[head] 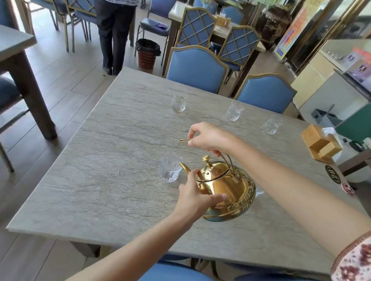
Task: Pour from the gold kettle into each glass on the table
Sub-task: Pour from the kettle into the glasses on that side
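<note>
The gold kettle (227,189) is tilted to the left over the grey marble table (112,196), its spout at the rim of a clear cut glass (169,169). My right hand (209,137) is closed on the kettle's handle from above. My left hand (194,196) presses against the kettle's side and lid edge. Three more clear glasses stand at the far side: one at the left (180,101), one in the middle (234,111), one at the right (272,125).
A wooden tissue box (320,144) sits at the table's right edge. Blue chairs (196,68) line the far side and the near side. A person (114,22) stands beyond the table by a red bin (147,53). Another table (6,44) is at the left.
</note>
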